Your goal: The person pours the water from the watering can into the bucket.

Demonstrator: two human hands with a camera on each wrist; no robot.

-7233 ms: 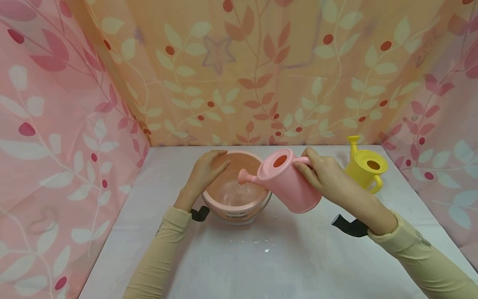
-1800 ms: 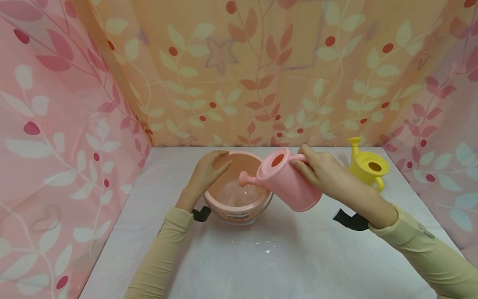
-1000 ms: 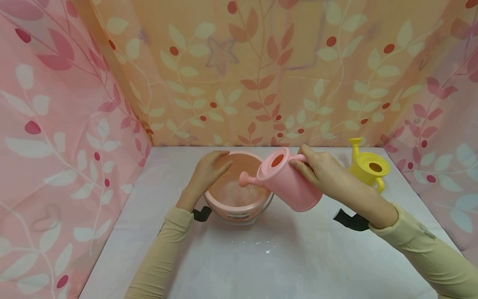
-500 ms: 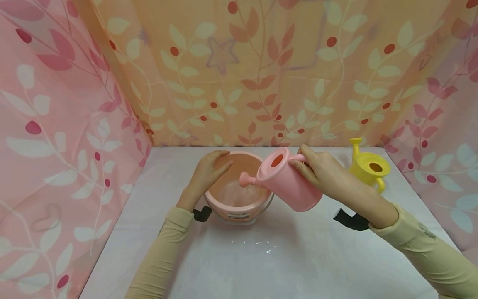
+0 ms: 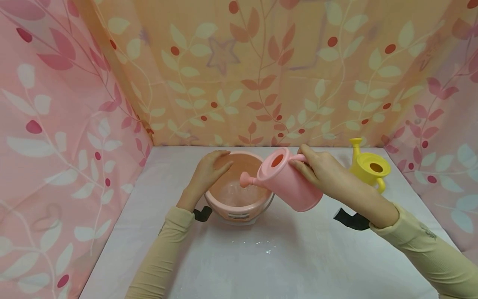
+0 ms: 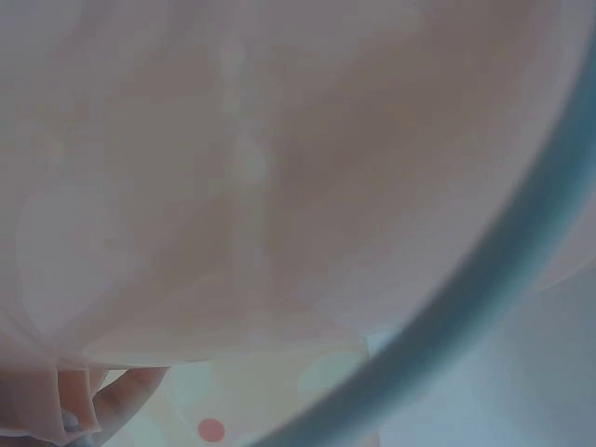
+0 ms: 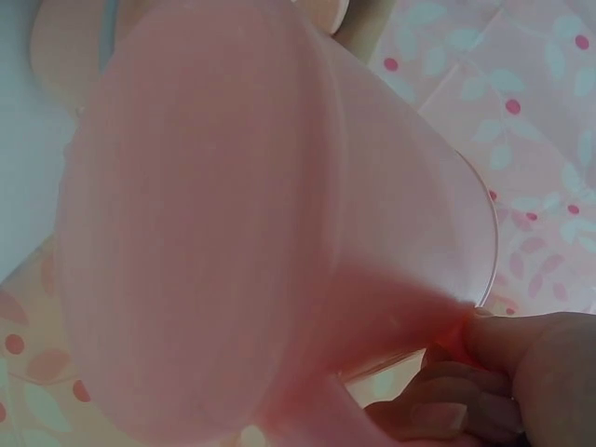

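A pink watering can (image 5: 293, 182) is tipped leftward, its spout head (image 5: 245, 179) over the mouth of a pink bucket (image 5: 237, 209). My right hand (image 5: 325, 168) grips the can's handle at the top; in the right wrist view its curled fingers (image 7: 447, 400) show beside the can's body. My left hand (image 5: 204, 170) holds the bucket's left rim, thumb toward the inside. Water with small ripples lies in the bucket. In the left wrist view the bucket wall (image 6: 186, 214) fills most of the picture, with a blurred grey-blue bail handle (image 6: 494, 279) across it.
A yellow watering can (image 5: 367, 169) stands upright at the back right of the white table (image 5: 239, 265). Water drops (image 5: 268, 251) lie in front of the bucket. Floral cloth walls (image 5: 261, 83) enclose the back and sides.
Since the earliest frame the pink can has shifted and tilted very slightly. Over the last second both hands stay in place; only the ripples in the bucket differ.
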